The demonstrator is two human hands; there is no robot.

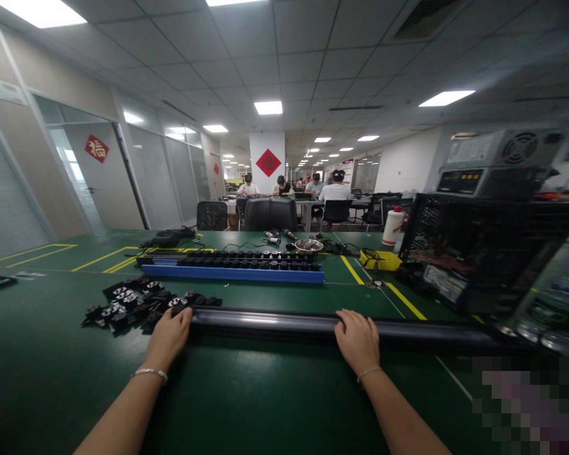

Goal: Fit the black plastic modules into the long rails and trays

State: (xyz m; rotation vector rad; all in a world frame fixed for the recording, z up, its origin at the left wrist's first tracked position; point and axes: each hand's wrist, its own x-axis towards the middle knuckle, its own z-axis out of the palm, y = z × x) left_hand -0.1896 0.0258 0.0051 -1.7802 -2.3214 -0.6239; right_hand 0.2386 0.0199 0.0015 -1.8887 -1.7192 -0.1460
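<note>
A long, dark, glossy bar (265,322) lies crosswise on the green tabletop (258,392) in front of me. My left hand (169,336) is closed around its left end, fingers over the far side. Farther right, my right hand (359,340) grips the bar near its middle, with the fingers curled over the top. Just beyond my left hand is a loose pile of small black parts (123,303) that look like socket modules with silvery contacts. Behind the bar stands a blue rail (232,273) with rows of similar black modules along it.
An opened computer case (436,253) with a power supply (507,151) on top stands at right. Nearby are a yellow box (380,260), a white bottle (392,226) and a metal bowl (308,245). Cables and tools lie at the back. Several people sit at far desks.
</note>
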